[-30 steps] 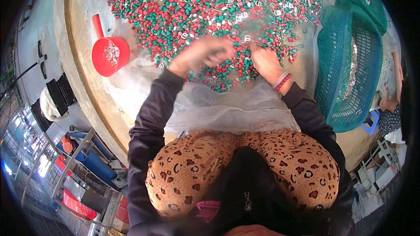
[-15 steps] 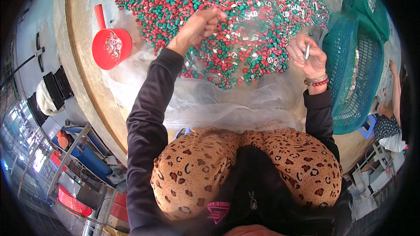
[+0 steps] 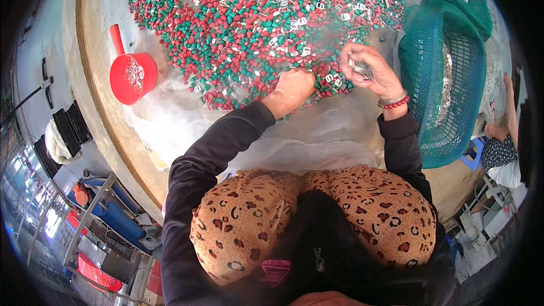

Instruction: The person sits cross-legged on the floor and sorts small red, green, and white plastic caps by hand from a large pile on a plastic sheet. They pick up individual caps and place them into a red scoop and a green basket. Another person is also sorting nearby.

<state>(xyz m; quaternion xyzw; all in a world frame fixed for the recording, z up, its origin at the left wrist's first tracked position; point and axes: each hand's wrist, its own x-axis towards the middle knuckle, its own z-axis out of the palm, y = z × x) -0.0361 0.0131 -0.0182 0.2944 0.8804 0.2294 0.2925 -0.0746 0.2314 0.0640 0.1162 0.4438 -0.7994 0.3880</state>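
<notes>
Red and green cone-shaped pellets [image 3: 218, 45] spread in a wide heap before me, with small silvery slotted slider buckles [image 3: 297, 23] scattered through them. My left hand [image 3: 292, 89] is low over the heap's near edge, back up and fingers curled under. Whatever its fingertips pinch is hidden. To its right, my right hand [image 3: 372, 71] is cupped with its fingers bent around several silvery metal pieces [image 3: 361, 69], probably the same buckles. A red long-handled scoop [image 3: 119, 88] at the left has clear or silvery pieces in it.
A blue-green plastic basket [image 3: 466, 79] draped in green netting stands right of my right hand, with silvery pieces inside. White translucent sheeting [image 3: 294, 136] lies between the heap and my knees. Another person's arm [image 3: 511, 105] shows at the far right. Beyond the left edge stands a metal rack [image 3: 96, 209].
My left hand has come nearer to me and to the right, now curled down at the heap. My right hand has shifted left and turned, showing more metal pieces. The whole view has shifted slightly.
</notes>
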